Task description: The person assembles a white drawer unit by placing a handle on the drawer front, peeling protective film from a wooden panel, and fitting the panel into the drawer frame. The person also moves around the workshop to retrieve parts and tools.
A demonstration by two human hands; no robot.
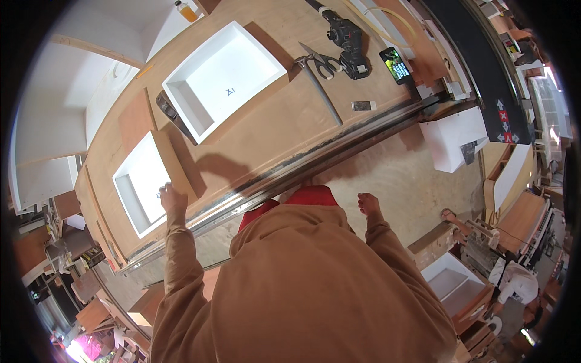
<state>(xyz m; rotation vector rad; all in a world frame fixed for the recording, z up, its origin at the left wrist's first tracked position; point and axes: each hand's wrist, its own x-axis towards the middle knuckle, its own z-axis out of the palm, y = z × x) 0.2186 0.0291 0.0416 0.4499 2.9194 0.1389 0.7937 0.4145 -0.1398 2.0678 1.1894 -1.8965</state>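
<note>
My left hand [175, 201] is over the near right side of a white-lined drawer box [134, 227] on the workbench. Its fingers are pinched together above the box's white bottom, beside a small blue mark; what they hold, if anything, is too small to make out. My right hand [368, 204] hangs beside my body over the floor, fingers curled, with nothing visible in them. Farther along the bench, a larger white drawer box [242, 57] has a blue handwritten mark on its bottom. A dark tool [171, 115] is partly hidden under its left side.
On the bench lie a hammer [321, 94], scissors [327, 65], a black power tool [349, 45], a phone [394, 65] and a small flat block [364, 106]. A bottle [186, 11] stands at the back. A white box [454, 139] is at right; another person [517, 283] sits lower right.
</note>
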